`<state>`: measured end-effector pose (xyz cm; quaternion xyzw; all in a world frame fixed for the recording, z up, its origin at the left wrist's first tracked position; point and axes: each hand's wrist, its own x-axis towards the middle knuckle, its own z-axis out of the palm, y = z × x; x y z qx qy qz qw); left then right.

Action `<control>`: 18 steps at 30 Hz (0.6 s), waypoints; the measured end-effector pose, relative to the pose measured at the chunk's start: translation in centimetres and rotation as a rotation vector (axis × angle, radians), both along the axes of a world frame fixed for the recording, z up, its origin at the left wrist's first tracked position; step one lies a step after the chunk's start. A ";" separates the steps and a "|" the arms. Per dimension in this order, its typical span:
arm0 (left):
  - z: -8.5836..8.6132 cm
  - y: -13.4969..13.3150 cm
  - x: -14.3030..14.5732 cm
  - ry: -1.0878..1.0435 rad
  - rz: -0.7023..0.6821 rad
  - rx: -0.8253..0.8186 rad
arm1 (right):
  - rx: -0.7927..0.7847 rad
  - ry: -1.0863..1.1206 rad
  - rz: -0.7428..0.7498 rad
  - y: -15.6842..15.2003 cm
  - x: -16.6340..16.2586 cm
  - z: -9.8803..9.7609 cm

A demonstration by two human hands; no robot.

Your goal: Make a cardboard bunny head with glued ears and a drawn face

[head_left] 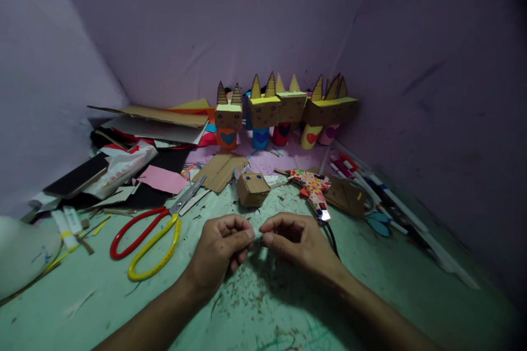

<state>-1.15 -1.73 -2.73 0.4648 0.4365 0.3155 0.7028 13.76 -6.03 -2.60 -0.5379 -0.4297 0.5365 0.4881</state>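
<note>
Curling L hand, R hand nr cardboard cube

dim, purplish light from above, soft shadows, dark vignetted corners, wide-angle bending at the edges.

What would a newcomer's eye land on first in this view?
First, the row of cardboard figures with pointed ears and heart-marked tube bodies, lined up along the back wall. Next, the scissors with one red and one yellow handle, lying on the green surface beside the left hand. At front centre, it meets the right hand fingertip to fingertip, just before a small cardboard box.
</note>
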 end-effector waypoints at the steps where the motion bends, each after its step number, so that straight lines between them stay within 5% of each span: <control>1: 0.0 -0.1 0.0 0.004 -0.015 0.003 | -0.014 0.008 0.002 0.1 0.0 0.0; 18: -0.2 -0.5 0.1 0.032 -0.067 0.008 | -0.076 0.004 -0.009 0.3 -0.3 -0.1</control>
